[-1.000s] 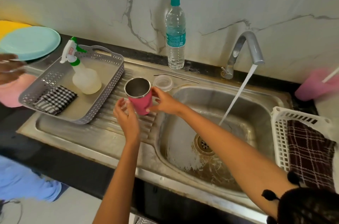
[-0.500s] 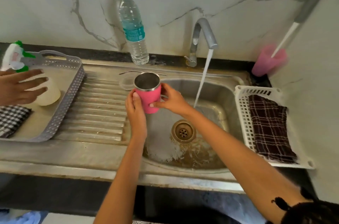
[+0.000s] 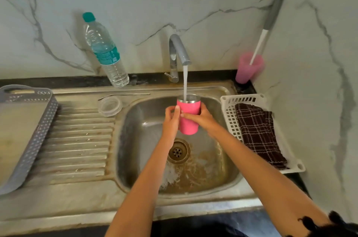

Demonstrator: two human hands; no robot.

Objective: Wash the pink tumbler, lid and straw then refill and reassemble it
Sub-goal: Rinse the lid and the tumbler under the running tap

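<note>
**Obs. at sink.** Pink steel-lined tumbler [image 3: 188, 118] was held upright above the stainless sink basin [image 3: 135, 149], its mouth directly under the water stream [image 3: 185, 81] from the grey curved tap [image 3: 177, 52]. Left hand [image 3: 171, 120] gripped the tumbler's left side, fingers curled round the wall. Right hand [image 3: 201, 118] wrapped the right side w/ fingers across the front. Neither hand was spread.

**Risks (judgement).**
- Wet wall plus a two-sided grip: tumbler could slip and drop toward the drain.
- Stream landed close to the rear rim. A small drift would likely spray water over the hands and onto the cloth at right.
- Overfill poss. if held too long, as the level inside could not be seen.
- Clear round plastic lid [image 3: 110, 105] lay on the ribbed drainboard [image 3: 77, 139] just beside the basin corner, w/ the thin metal straw [image 3: 124, 95] behind it on the back ledge. A passing forearm could sweep either into the basin.

**Containers.**
- Tumbler: taking tap water, level hidden.
- Clear plastic water bottle w/ teal cap [image 3: 105, 52], at the back wall: water inside, level unclear.
- Pink plastic cup [image 3: 249, 68], rear right corner: held a white-and-grey brush handle [image 3: 259, 44].
- White slotted plastic basket [image 3: 228, 108], right of basin: held a dark checked cloth [image 3: 257, 136].
- Grey perforated tray [image 3: 38, 130], far left: only partly in view.
</note>
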